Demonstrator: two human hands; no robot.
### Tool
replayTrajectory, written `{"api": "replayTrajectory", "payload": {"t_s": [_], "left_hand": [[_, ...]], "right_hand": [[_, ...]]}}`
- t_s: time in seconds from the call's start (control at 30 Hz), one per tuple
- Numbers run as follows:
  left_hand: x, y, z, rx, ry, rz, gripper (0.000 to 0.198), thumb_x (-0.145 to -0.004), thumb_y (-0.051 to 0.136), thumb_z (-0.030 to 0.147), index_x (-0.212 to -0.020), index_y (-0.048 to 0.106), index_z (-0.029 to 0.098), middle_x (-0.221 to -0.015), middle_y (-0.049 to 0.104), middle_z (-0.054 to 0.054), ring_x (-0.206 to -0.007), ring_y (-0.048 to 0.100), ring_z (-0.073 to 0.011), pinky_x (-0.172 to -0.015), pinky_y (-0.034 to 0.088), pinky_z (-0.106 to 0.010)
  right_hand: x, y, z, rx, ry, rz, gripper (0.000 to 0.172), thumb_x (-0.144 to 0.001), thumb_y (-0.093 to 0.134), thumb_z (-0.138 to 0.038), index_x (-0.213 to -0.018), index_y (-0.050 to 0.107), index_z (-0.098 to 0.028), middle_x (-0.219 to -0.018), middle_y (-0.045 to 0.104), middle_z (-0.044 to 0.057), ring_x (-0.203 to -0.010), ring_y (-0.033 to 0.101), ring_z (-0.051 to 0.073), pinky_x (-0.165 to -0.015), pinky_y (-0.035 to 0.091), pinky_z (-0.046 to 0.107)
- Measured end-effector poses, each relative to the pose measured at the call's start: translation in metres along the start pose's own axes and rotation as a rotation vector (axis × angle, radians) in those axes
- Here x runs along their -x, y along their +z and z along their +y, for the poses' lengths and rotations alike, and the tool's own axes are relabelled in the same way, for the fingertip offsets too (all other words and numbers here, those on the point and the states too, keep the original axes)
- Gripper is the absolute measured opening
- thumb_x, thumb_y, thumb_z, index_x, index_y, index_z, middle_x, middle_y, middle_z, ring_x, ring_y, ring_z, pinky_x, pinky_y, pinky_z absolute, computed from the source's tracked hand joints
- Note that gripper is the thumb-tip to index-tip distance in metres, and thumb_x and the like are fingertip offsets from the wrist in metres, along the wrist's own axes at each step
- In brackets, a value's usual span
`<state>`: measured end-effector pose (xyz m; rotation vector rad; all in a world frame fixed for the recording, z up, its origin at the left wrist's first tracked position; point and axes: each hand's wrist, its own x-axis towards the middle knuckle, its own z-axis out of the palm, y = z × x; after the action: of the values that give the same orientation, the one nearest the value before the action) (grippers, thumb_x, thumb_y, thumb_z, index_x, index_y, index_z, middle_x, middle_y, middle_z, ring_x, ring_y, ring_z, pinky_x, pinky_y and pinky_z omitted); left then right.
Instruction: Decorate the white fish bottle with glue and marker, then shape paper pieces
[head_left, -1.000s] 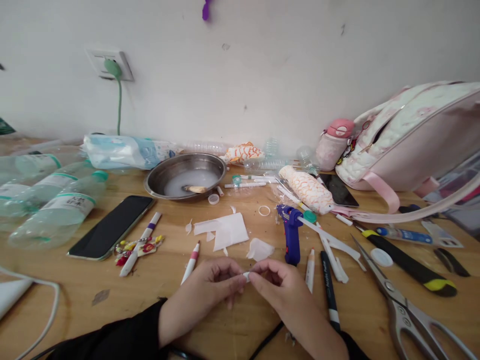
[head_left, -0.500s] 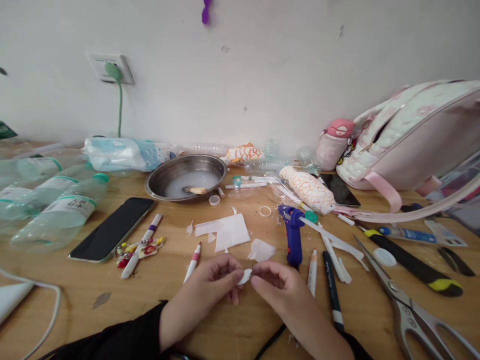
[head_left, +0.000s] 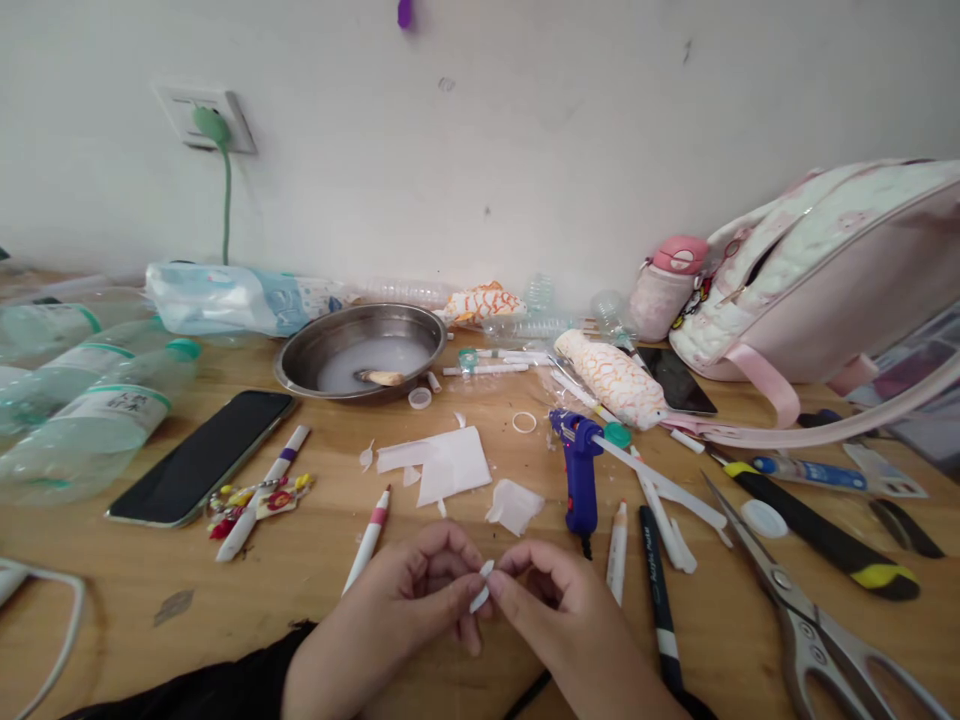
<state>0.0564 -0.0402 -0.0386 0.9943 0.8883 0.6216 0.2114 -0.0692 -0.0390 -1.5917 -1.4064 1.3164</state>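
Observation:
My left hand (head_left: 397, 620) and my right hand (head_left: 559, 625) meet low in the middle of the wooden table (head_left: 315, 560). Together they pinch a small white paper scrap (head_left: 481, 590) between thumbs and fingertips; the other fingers are curled in. Just beyond the hands lie a folded white scrap (head_left: 515, 505), larger white paper pieces (head_left: 442, 465) and a pink-banded marker (head_left: 367, 525). A blue glue gun (head_left: 577, 465) lies a little past my right hand.
A steel bowl (head_left: 364, 350) holds cloudy liquid. A phone (head_left: 202, 455), empty plastic bottles (head_left: 90, 425) and a cable (head_left: 52, 640) lie left. Right: markers (head_left: 656, 580), scissors (head_left: 802, 610), a knife (head_left: 814, 525), a fish-patterned bottle (head_left: 611, 378), a pink backpack (head_left: 825, 260).
Both hands have slid slightly nearer to me while still pinching the scrap, which has turned more upright. The view has shifted a little to the right.

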Motion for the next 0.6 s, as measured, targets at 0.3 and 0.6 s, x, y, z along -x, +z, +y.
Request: {"api": "replayTrajectory", "payload": {"t_s": [0.3,0.6], "left_hand": [[-0.002,-0.004,0.001,-0.009,-0.029,-0.024,0.034,-0.066,0.070,0.041,-0.082,0.051,0.018,-0.059,0.063,0.006,-0.050,0.060,-0.0087,-0.053,0.043,-0.021],[-0.001,-0.005,0.000,-0.049,0.038,0.044,0.028,-0.064,0.071,0.036,-0.075,0.052,0.017,-0.061,0.058,0.006,-0.055,0.053,-0.0082,-0.057,0.041,-0.023]], "right_hand": [[-0.009,0.001,0.007,-0.160,0.024,-0.072,0.014,-0.075,0.055,-0.028,-0.071,0.062,-0.016,-0.067,0.063,0.002,-0.066,0.057,0.016,-0.062,0.043,0.025],[0.011,-0.014,-0.009,0.109,-0.233,0.038,0.017,-0.086,0.048,-0.029,-0.091,0.063,-0.023,-0.085,0.065,0.004,-0.078,0.059,0.019,-0.069,0.047,0.031]]}}
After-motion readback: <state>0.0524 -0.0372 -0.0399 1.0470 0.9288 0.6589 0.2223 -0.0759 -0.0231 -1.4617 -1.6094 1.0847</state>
